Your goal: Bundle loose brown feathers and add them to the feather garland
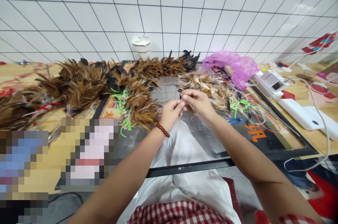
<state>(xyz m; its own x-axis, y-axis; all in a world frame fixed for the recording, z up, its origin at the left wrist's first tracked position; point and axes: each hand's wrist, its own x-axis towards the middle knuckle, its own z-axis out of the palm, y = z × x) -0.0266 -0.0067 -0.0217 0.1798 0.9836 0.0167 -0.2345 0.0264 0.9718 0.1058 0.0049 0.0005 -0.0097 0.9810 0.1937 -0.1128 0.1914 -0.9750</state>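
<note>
My left hand (pixel 171 112), with a beaded bracelet at its wrist, is closed in a pinch. Its fingertips meet those of my right hand (pixel 197 101), which is also pinched shut. A brown feather (pixel 193 112) shows just under my right hand's fingers and appears to be held in them. What sits between my left fingertips is too small to make out. Behind my right hand lies a pile of pale brown feathers (pixel 208 85). To the left of my hands are bunched dark brown feathers (pixel 141 106), beside green strings (pixel 123 108).
A white lidded cup (pixel 141 45) stands by the tiled wall. A purple plastic bag (pixel 232 64) lies at the back right, near green ties (pixel 241 105) and blue-handled scissors (pixel 234 121). White devices (pixel 303 113) and a cable are at right. Feather garlands (pixel 79 83) cover the left side.
</note>
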